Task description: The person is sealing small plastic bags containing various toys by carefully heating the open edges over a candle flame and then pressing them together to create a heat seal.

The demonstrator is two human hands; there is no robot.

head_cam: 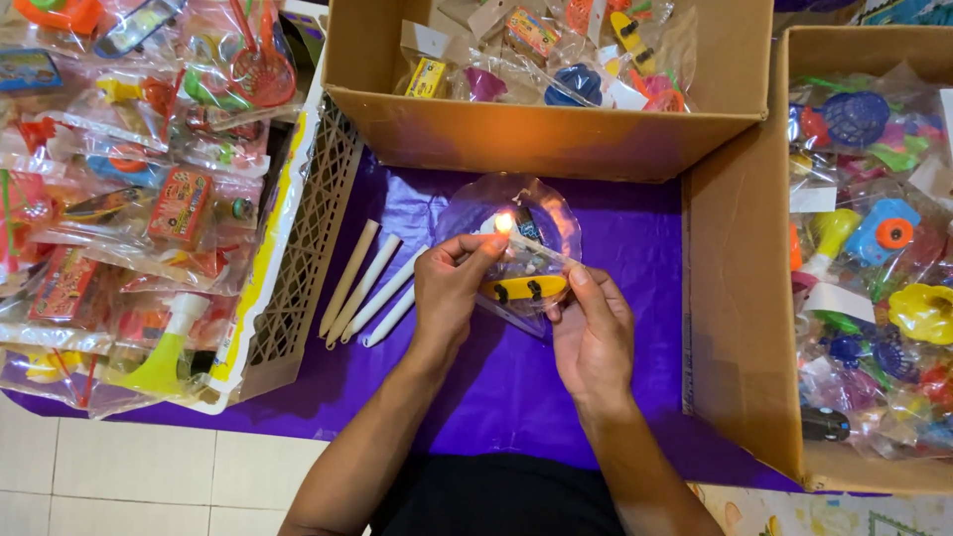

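Far left: a white plastic crate (298, 248) with a lattice wall sits on the table, heaped with clear bags of small bright toys (149, 189) — a green horn and a red net show among them.
Table: covered by a purple cloth (635, 248), bare between the crate and the boxes.
Candles: four white candles (365, 288) lie side by side on the cloth, slanted, just beside the crate and just left of the left hand.
Left hand: the left hand (447, 298) has its grip clenched on the left edge of a clear plastic bag (516, 260), thumb and fingertips pinching it near a small flame (503, 222).
Flame: it burns at the bag's upper edge, touching or just beside the plastic; what feeds it is hidden behind the bag.
Bag: held above the cloth between both hands, in the middle of the view, just below the rear box; inside lies a yellow toy skateboard (523, 289) with dark wheels.
Right hand: the right hand (594, 333) — its grip closed on the bag's right edge, thumb on top by the skateboard's end.
Rear box: a cardboard box (556, 139) at top centre holds more bagged toys.
Far right: a second cardboard box (740, 298), also full of bagged toys (874, 238).
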